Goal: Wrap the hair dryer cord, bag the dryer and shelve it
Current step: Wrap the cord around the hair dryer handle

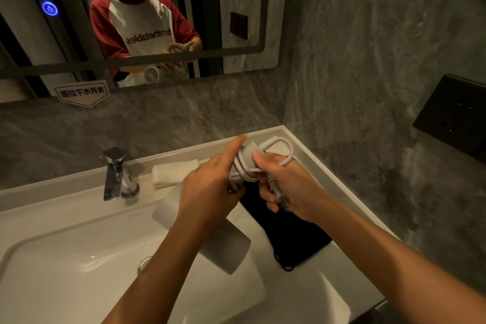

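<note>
I hold a grey hair dryer (226, 244) above the sink counter, its barrel lying across below my wrists. Its grey cord (284, 150) is wound in loops around the handle. My left hand (210, 187) grips the handle with the forefinger stretched out along the coils. My right hand (286, 187) holds the end of the cord, thumb pressed on the loops, with the plug (278, 193) sticking out between the fingers. A black bag (292, 239) lies flat on the counter under my right hand.
A white basin (79, 271) with a chrome tap (114, 173) sits to the left. A folded white towel (171, 171) lies by the back ledge. A mirror (236, 8) hangs above, and a dark wall box (455, 113) sticks out on the right wall.
</note>
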